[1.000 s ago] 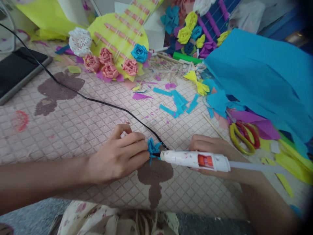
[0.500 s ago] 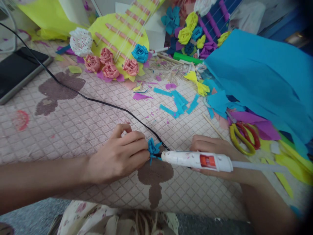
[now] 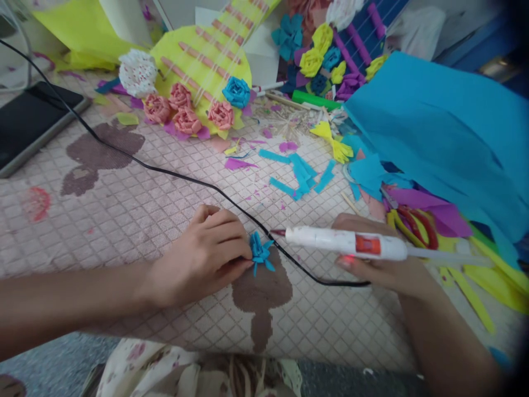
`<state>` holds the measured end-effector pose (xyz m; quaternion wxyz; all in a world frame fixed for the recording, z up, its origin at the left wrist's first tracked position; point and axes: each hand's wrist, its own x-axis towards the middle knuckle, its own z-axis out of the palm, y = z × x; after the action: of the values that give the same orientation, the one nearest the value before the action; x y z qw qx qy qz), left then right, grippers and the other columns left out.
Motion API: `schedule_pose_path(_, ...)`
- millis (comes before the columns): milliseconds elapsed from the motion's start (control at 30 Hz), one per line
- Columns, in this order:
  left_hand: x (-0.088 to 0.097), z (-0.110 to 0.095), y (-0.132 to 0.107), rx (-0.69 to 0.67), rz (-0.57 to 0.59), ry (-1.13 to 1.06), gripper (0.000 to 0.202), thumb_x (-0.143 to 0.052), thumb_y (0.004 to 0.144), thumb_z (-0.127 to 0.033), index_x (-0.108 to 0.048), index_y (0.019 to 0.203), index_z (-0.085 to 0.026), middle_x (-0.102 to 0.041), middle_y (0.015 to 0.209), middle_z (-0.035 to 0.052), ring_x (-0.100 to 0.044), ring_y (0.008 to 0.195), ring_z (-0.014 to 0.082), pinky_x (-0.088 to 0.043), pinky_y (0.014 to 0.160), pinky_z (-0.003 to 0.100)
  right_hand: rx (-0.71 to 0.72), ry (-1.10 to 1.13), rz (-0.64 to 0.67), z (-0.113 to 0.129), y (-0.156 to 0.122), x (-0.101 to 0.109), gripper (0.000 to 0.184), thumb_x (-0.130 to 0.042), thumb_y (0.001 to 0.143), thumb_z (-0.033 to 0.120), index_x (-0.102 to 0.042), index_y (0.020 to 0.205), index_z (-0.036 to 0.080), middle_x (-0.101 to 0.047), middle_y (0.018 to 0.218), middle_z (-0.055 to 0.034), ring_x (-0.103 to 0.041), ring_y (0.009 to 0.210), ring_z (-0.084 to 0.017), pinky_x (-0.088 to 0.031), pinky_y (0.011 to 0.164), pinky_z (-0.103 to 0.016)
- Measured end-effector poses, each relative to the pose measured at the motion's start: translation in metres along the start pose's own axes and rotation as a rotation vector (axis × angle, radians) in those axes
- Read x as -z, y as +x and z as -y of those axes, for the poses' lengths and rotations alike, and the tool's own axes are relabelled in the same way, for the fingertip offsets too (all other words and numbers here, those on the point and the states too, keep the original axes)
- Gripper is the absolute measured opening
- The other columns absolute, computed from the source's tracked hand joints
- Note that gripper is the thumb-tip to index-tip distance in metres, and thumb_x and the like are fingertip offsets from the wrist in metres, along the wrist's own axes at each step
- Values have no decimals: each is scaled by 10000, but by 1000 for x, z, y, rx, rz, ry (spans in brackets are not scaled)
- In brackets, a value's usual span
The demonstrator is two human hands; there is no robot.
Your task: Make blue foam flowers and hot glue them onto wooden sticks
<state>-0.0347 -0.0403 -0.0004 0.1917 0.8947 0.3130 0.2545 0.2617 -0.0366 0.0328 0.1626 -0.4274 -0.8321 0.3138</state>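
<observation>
Left hand (image 3: 202,259): its fingers are curled and pressed together, and a blue paper flower is pinched at their tips, though the thumb's contact is partly hidden.
Blue paper flower (image 3: 260,252): it is held at the near middle of the tablecloth (image 3: 173,336), over a brown patch, with its pointed petals spread to the right.
Right hand (image 3: 386,273): it is closed around a hot-glue gun, the grip being mostly hidden by the tool's white body.
Hot-glue gun (image 3: 330,241): it is pointed left, with its nozzle (image 3: 279,232) just beside the flower's far right side; a red glow is seen beneath the body, and a glue stick (image 3: 446,255) is seated in its rear.
Black cord (image 3: 215,187): it is laid from the far left, passing just beside the flower, to the right hand.
Blue paper strips (image 3: 303,173): they are scattered beyond the nozzle.
Scissors (image 3: 407,218): red and yellow handles are seen beyond the right hand.
Yellow paper panel (image 3: 176,47): pink paper roses (image 3: 185,120) are set along its near edge.
Phone (image 3: 37,118): it is placed at the far left.
</observation>
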Motion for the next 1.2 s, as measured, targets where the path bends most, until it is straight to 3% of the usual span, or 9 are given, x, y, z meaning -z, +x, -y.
schedule_pose_path(167,1,0,2,28,-1,-50,115,-585,859,-180,-605,746,-187,-613,755,-8,-514,818,162,-319,789,355,-263,-232,-410,-24,2,-9,159,-565,830,384,-573,838,225,-593,774,-33,-565,741,-230,-453,678,-374)
schedule_pose_path(233,2,-1,1,34,1,-62,120,-586,858,-181,-606,740,-186,-608,753,-7,-504,813,161,-312,790,354,-336,-281,-512,-34,6,-12,216,-545,839,425,-599,903,226,-627,852,-62,-580,831,-273,-460,768,-431)
schedule_pose_path(433,0,-2,0,36,-21,-99,151,-560,872,-161,-593,727,-187,-585,729,-17,-481,781,152,-292,774,342,-390,-411,-547,-50,17,-10,375,-487,865,474,-574,1034,150,-640,971,-152,-594,899,-304,-470,775,-454)
schedule_pose_path(800,-1,2,-1,48,20,-69,115,-569,871,-189,-596,760,-201,-599,774,-23,-503,832,161,-294,804,348,-476,-197,-574,-51,-4,2,405,-548,816,525,-572,998,164,-662,874,-97,-606,670,-204,-468,582,-336)
schedule_pose_path(900,-1,2,-1,45,28,-58,105,-581,862,-193,-597,759,-202,-596,765,-25,-503,828,162,-293,797,348,-534,-383,-795,-41,-14,0,343,-556,808,525,-542,816,182,-595,705,-39,-545,617,-180,-409,562,-315)
schedule_pose_path(967,-1,2,-1,39,29,-49,104,-581,862,-200,-600,760,-203,-595,766,-24,-502,828,164,-291,798,350,-489,-446,-959,-28,-18,-7,299,-553,829,476,-496,727,200,-524,633,2,-483,576,-148,-371,552,-296)
schedule_pose_path(1033,-1,2,-1,35,32,-45,110,-574,868,-206,-602,761,-203,-595,772,-20,-501,833,165,-292,800,351,-353,-398,-920,-9,-17,-18,238,-556,847,377,-487,699,205,-505,630,19,-458,557,-124,-368,553,-282)
schedule_pose_path(1133,-1,2,-1,33,38,-33,124,-564,875,-211,-602,757,-201,-590,768,-16,-500,836,168,-293,797,351,-145,-189,-542,26,-6,-38,76,-559,840,231,-517,782,203,-545,713,16,-505,630,-116,-408,590,-258)
schedule_pose_path(1200,0,3,0,28,36,-26,112,-574,869,-214,-603,761,-202,-589,769,-16,-502,839,170,-294,794,350,-85,-72,-388,45,6,-49,58,-559,839,198,-512,805,201,-533,722,23,-501,644,-104,-405,587,-239)
